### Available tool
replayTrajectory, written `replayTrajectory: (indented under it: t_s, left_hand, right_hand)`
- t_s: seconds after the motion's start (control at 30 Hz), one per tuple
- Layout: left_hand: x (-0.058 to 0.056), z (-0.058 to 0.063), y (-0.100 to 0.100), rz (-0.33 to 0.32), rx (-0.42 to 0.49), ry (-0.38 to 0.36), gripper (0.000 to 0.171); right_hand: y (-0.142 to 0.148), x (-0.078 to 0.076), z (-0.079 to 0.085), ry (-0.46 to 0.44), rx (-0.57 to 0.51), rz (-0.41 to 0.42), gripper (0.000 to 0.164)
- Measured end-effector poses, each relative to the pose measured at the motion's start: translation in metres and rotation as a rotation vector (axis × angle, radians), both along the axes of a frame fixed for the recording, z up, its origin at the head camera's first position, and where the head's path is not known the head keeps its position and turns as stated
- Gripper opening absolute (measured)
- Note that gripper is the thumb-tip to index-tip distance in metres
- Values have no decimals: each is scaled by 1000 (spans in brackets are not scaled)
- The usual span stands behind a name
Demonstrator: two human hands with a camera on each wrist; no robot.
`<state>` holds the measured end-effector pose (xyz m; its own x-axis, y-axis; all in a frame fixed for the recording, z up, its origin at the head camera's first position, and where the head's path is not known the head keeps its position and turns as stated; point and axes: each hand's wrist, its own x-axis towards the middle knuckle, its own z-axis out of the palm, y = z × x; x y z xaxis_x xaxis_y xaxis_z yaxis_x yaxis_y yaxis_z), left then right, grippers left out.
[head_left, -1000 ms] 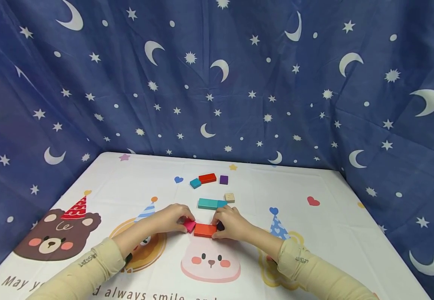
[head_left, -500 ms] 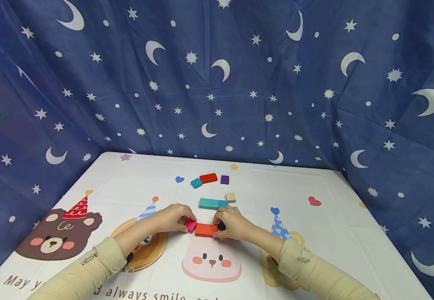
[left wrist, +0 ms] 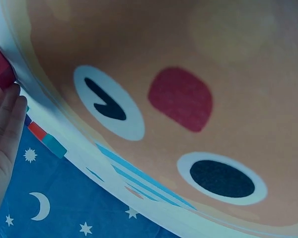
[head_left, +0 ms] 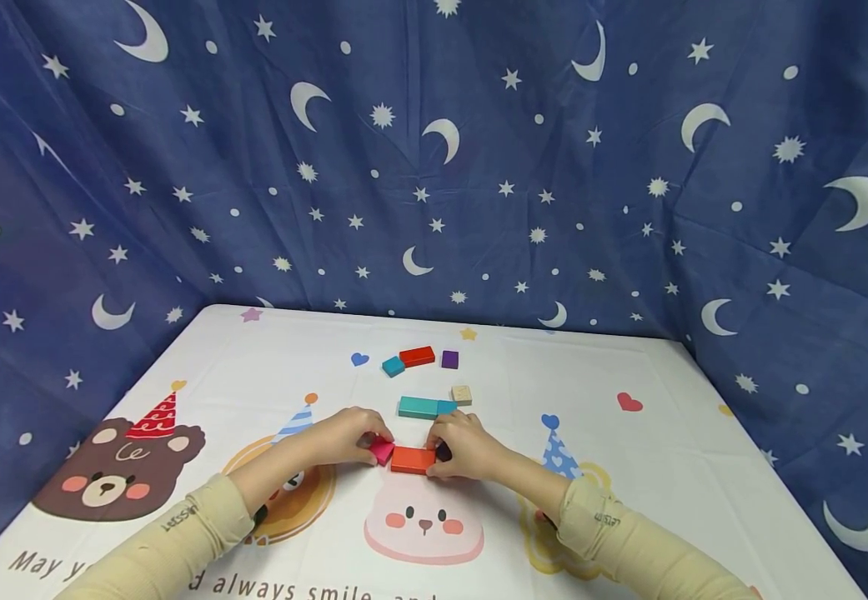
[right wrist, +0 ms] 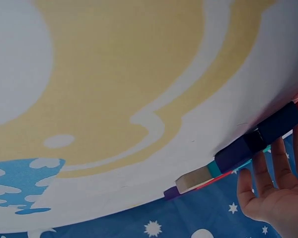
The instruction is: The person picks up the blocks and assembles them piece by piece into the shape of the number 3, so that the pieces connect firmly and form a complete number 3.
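Observation:
My left hand (head_left: 347,435) pinches a small pink block (head_left: 382,452) between thumb and fingers. Just right of it on the cloth lies a long orange-red block (head_left: 413,460), the pink block right at its left end. Around its right end curl the thumb and fingers of my right hand (head_left: 471,450), gripping a dark block (head_left: 444,452) mostly hidden in the head view. Seen from the right wrist, a dark navy block (right wrist: 283,121) meets the red end, with another dark block (right wrist: 236,151) beside it and my fingertips against their side.
Beyond the hands lie a teal block (head_left: 418,407) and a blue block (head_left: 446,407) end to end, with a plain wooden block (head_left: 461,395) behind. Farther back are a red block (head_left: 417,357), a small blue block (head_left: 393,367) and a purple block (head_left: 450,359). A starry curtain (head_left: 434,167) borders the table.

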<state>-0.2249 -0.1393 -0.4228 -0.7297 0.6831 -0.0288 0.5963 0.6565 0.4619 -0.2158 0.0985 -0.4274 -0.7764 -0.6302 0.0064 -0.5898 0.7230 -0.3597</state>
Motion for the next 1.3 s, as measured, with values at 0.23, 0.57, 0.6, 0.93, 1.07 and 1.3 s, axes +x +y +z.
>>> replayTrajectory:
  t_s: [0.23,0.57,0.6,0.93,1.07,1.3]
  left_hand:
    - [1,1,0,1,5,-9,32]
    - [2,3,0,0,31,-13,30]
    - [3,4,0,1,32,-8,29]
    - [5,11,6,19,-32,45,26]
    - [4,12,7,36,-30,47,25]
    - [2,15,11,66,1,32,25]
  right_hand:
    - [1,1,-2,16,-4,14,30]
    - [3,0,1,0,-37,32,32]
    - [3,0,1,0,-42,36,33]
    - [5,-2,5,-11,-63,30,36]
    - [7,-5,8,-17,-88,27,35]
    - [11,-12,10,4,-172,36,27]
